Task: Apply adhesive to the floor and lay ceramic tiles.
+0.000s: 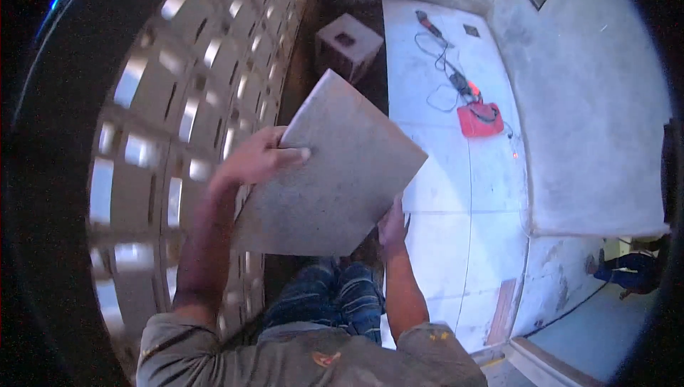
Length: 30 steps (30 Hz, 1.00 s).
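1. The left hand (253,160) grips the left edge of a flat gray tile (335,166), thumb on its face; the right hand (392,226) clamps its near right edge.
2. The tile is raised and tilted, between a perforated block wall (171,105) at left and a pale, jointed floor (434,180) at right.
3. On that floor, far right, 2 dark tools (429,25) lie near 1 red container (476,122).
4. A box with 1 hole (360,39) stands far off.
5. A gray wall (591,109) rises at right.

The left hand (253,161) and right hand (392,226) are partly hidden by the tile (336,166). At right, a person (628,270) is cut off by the view's edge. The dark patch (345,38) on the far box (367,41) is blurred.
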Each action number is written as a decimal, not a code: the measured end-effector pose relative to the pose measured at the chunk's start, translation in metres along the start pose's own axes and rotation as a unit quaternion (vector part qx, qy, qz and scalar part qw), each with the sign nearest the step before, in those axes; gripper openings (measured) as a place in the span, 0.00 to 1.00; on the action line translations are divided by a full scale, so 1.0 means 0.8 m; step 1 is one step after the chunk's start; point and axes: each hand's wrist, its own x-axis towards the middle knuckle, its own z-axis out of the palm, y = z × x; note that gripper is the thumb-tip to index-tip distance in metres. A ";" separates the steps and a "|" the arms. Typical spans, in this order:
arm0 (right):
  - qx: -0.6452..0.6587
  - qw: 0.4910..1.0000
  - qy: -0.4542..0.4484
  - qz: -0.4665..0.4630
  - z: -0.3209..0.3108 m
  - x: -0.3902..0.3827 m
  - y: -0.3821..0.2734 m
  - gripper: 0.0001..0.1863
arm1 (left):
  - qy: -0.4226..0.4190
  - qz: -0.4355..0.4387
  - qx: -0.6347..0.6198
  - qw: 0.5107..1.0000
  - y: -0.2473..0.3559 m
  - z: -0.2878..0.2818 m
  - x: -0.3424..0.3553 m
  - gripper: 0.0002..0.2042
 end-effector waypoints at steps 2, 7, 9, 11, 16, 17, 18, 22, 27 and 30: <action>0.009 1.000 0.028 0.004 0.023 0.090 -0.031 0.37 | 0.022 0.012 -0.027 0.999 -0.015 -0.028 0.122 0.17; -0.021 0.996 0.082 0.021 0.071 0.304 -0.080 0.34 | 0.079 0.033 -0.067 0.994 -0.028 -0.115 0.377 0.20; -0.023 0.995 0.089 0.028 0.091 0.381 -0.113 0.34 | 0.154 0.003 0.073 0.985 -0.033 -0.153 0.482 0.23; -0.013 0.995 0.093 0.026 0.127 0.492 -0.130 0.34 | 0.188 0.013 0.099 0.977 -0.059 -0.197 0.612 0.23; -0.107 0.979 0.169 -0.039 0.165 0.778 -0.147 0.30 | 0.299 0.010 0.162 0.940 -0.103 -0.262 0.873 0.27; -0.105 0.979 0.156 -0.080 0.185 0.821 -0.143 0.30 | 0.299 0.000 0.159 0.941 -0.121 -0.284 0.913 0.27; -0.112 0.979 0.157 -0.071 0.202 0.863 -0.141 0.30 | 0.290 -0.002 0.128 0.949 -0.140 -0.313 0.956 0.27; -0.055 0.995 0.085 0.022 0.301 0.998 -0.104 0.27 | 0.303 -0.025 0.028 0.952 -0.335 -0.483 1.103 0.28; -0.063 0.979 0.182 0.064 0.282 1.158 -0.109 0.23 | 0.394 0.072 0.128 0.907 -0.364 -0.463 1.288 0.28; -0.058 0.967 0.234 0.080 0.307 1.146 -0.115 0.20 | 0.273 -0.017 -0.010 0.962 -0.358 -0.456 1.288 0.27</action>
